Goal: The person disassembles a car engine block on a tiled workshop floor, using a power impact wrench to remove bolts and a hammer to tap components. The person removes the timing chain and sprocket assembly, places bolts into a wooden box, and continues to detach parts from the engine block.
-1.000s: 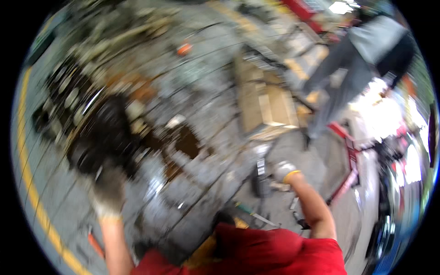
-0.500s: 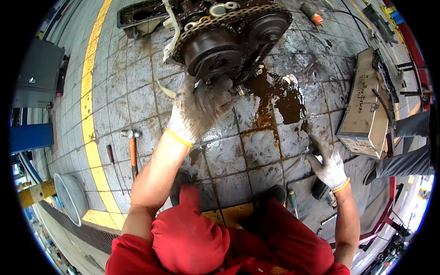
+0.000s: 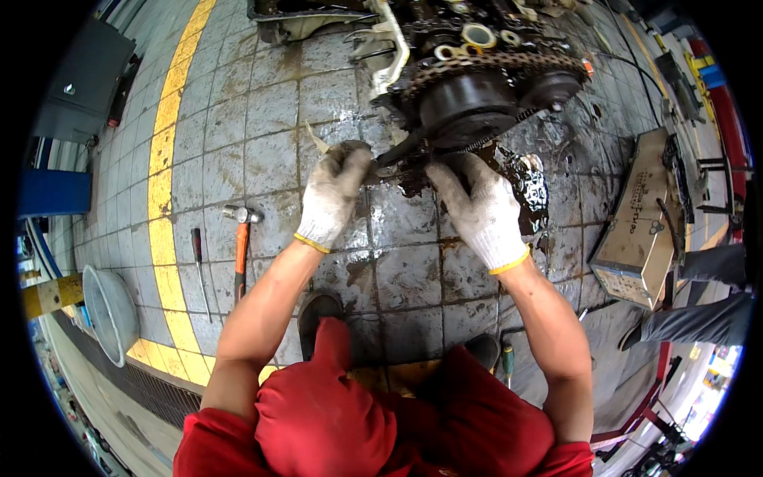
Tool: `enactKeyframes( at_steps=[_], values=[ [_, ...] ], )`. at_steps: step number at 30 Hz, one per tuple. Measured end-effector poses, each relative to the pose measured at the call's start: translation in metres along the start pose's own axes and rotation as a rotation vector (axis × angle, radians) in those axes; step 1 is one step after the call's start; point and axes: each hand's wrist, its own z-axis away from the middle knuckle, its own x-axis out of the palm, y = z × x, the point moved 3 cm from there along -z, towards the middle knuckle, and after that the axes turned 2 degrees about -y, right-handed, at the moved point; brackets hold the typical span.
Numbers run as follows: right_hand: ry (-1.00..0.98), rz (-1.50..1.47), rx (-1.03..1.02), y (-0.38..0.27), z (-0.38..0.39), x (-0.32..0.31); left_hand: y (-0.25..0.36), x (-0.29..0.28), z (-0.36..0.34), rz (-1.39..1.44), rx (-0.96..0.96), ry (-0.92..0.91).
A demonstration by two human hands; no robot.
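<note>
An oily engine (image 3: pixel 469 48) lies at the top, its timing chain (image 3: pixel 509 60) running over a large dark sprocket (image 3: pixel 467 102) and a smaller sprocket (image 3: pixel 550 89). My left hand (image 3: pixel 334 191), in a stained white glove, has its fingers closed at the outer end of a dark curved bar (image 3: pixel 402 149) below the engine's left corner. Just under the large sprocket, my gloved right hand (image 3: pixel 481 205) curls its fingers; what they grip is hidden. A pale pointed strip (image 3: pixel 316 138) shows behind my left hand.
Dark oil (image 3: pixel 531 183) pools on the tiles beside my right hand. A hammer (image 3: pixel 242 246) and a screwdriver (image 3: pixel 200 266) lie left, near a grey tub (image 3: pixel 110 314). A cardboard box (image 3: pixel 636 219) stands right, near another person's legs (image 3: pixel 691 322). A green-handled screwdriver (image 3: pixel 508 359) lies near my foot.
My right hand has come from the lower right to below the large sprocket. My left hand has moved off the sprocket onto the bar. The engine now appears farther right in view.
</note>
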Motion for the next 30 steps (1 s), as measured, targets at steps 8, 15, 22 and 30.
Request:
enactKeyframes(
  at_steps=[8,15,22,30],
  values=[
    [0.045,-0.062,0.050,0.001,-0.010,0.018,0.021,0.016,-0.012,-0.693,0.422,-0.175],
    [0.052,-0.142,0.135,0.004,-0.012,0.029,0.009,0.021,-0.025,-0.839,0.645,-0.177],
    [0.017,-0.275,0.078,0.013,0.004,0.028,0.018,0.017,-0.001,-0.927,0.654,-0.197],
    [-0.039,-0.175,0.044,0.026,0.050,-0.001,0.030,0.019,0.041,-1.073,0.922,-0.150]
  ],
)
